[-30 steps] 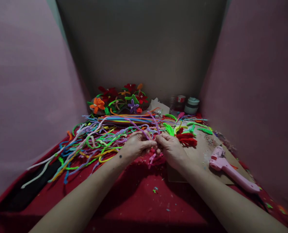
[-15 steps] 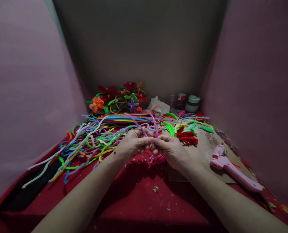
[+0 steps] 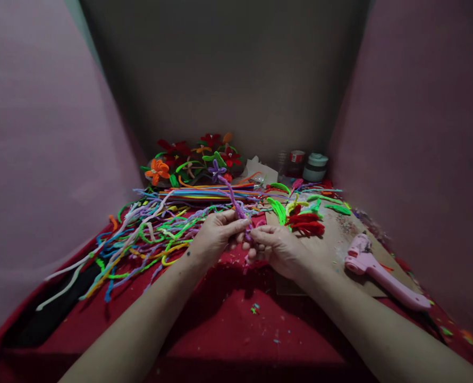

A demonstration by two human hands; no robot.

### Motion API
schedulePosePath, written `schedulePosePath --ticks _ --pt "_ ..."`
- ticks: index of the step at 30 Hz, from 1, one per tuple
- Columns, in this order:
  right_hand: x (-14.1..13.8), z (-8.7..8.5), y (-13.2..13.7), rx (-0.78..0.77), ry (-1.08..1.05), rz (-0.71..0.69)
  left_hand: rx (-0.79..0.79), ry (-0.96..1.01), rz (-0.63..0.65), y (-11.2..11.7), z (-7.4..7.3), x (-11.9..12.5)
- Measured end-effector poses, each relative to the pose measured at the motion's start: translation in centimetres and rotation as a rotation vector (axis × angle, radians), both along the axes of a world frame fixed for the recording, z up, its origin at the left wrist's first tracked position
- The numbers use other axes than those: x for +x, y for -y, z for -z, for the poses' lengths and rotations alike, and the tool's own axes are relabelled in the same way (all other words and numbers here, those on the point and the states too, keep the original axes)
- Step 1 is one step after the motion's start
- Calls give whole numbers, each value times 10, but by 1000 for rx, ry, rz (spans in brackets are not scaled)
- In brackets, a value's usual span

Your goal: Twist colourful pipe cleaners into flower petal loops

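A purple pipe cleaner (image 3: 233, 197) slants up and to the left out of my fingers. My left hand (image 3: 216, 234) pinches it between thumb and forefinger. Close beside it, my right hand (image 3: 278, 244) has its fingertips closed on the lower end of the same pipe cleaner. Part of the purple piece is hidden by the fingers. Some pink fuzzy pieces show just behind and below my right fingertips. Right of that hand lie red pipe cleaner loops (image 3: 307, 224) and bright green leaf shapes (image 3: 277, 208).
A pink glue gun (image 3: 383, 276) rests at the right on a cardboard sheet (image 3: 340, 244). Tangled coloured pipe cleaners (image 3: 152, 234) spread over the red cloth (image 3: 228, 330) at left. Behind are fuzzy flowers (image 3: 157, 171), a straight bundle (image 3: 208, 193) and a lidded jar (image 3: 315, 167).
The two purple strands that stood apart above my hands now run together as one line leaning left. My right hand has shifted slightly down; both hands stay close together.
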State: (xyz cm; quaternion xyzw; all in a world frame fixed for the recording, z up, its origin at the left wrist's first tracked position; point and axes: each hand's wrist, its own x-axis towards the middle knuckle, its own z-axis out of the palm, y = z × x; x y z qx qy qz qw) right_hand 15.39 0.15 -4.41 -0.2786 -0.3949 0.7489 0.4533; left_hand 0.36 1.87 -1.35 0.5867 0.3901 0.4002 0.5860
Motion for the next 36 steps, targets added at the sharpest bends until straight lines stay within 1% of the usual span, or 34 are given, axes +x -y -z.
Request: schedulePosePath --ticks 3,5,8,11,14,17,20,22,26,28,32,36 --pt "0 3 -1 -118 -209 -50 -2 59 -3 0 -1 0" --pt "-1 4 -1 -160 -264 -42 -13 66 10 1 -2 0" --pt "-3 3 1 -193 -263 -9 -23 60 23 3 -3 1" --pt "-4 2 2 -185 -244 37 -1 44 22 6 -4 2" --pt "-5 2 2 -164 -235 68 30 -6 -18 8 -6 4" --pt "-6 1 3 -147 -197 92 42 -76 -79 10 -7 5" --pt "-6 -3 5 -97 -108 109 67 -127 -144 11 -7 6" --pt "-6 -5 7 -29 -12 134 76 -122 -161 10 -6 6" --pt "-7 -9 11 116 219 183 76 -52 -190 6 -5 3" --pt "-7 -10 13 155 277 181 73 -54 -221 5 -5 3" --pt "-7 -9 13 137 257 168 51 -69 -249 7 -8 4" --pt "-6 -5 8 110 184 140 18 -61 -203 8 -7 6"
